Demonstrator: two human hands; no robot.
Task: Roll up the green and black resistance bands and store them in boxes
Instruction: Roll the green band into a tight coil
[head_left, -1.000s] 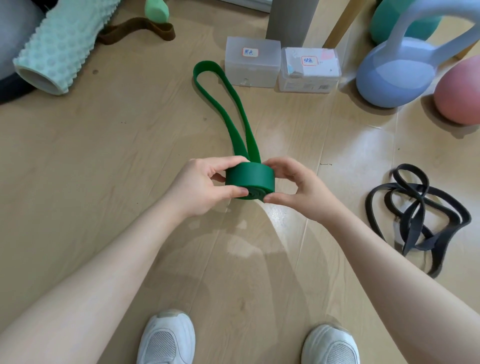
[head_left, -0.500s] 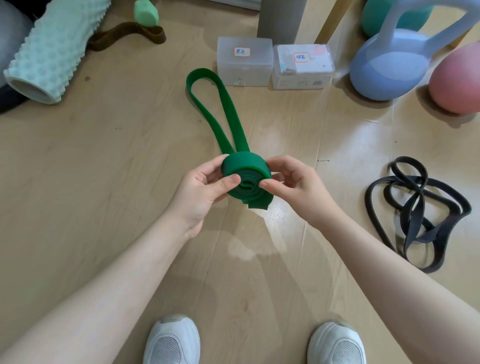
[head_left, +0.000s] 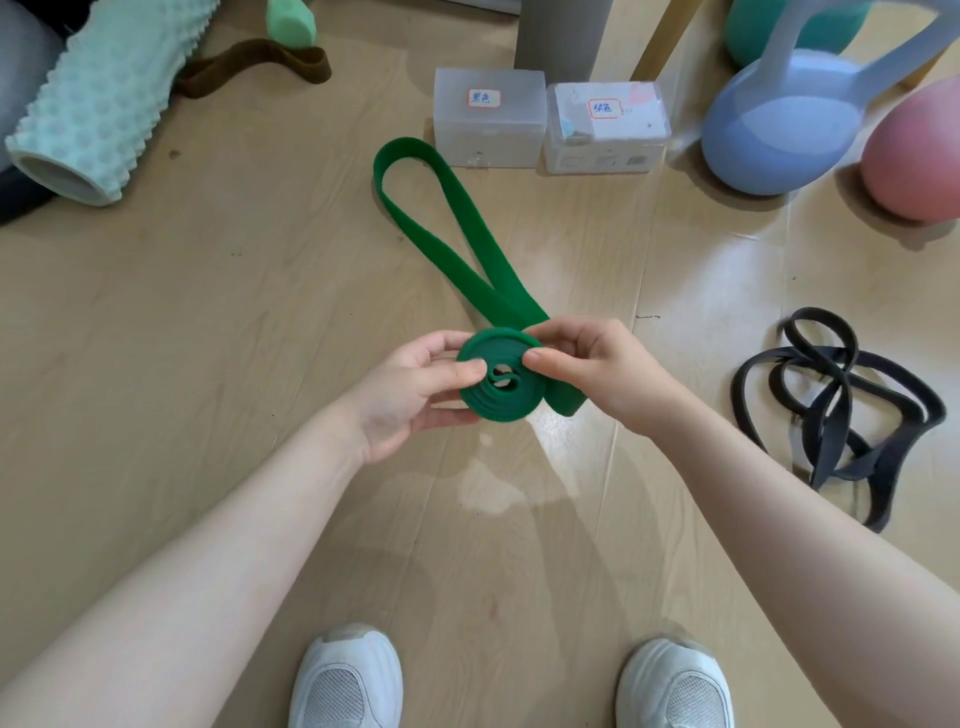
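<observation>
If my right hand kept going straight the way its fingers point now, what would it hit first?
The right hand points leftward, so it would likely first press further into the rolled coil of the green resistance band it already pinches, then meet the left hand on the far side. Depth is hard to judge.

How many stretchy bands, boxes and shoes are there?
Bands: 3 (green, black, brown)
Boxes: 2 (left box, right box)
Shoes: 2 (left shoe, right shoe)
Total: 7
</observation>
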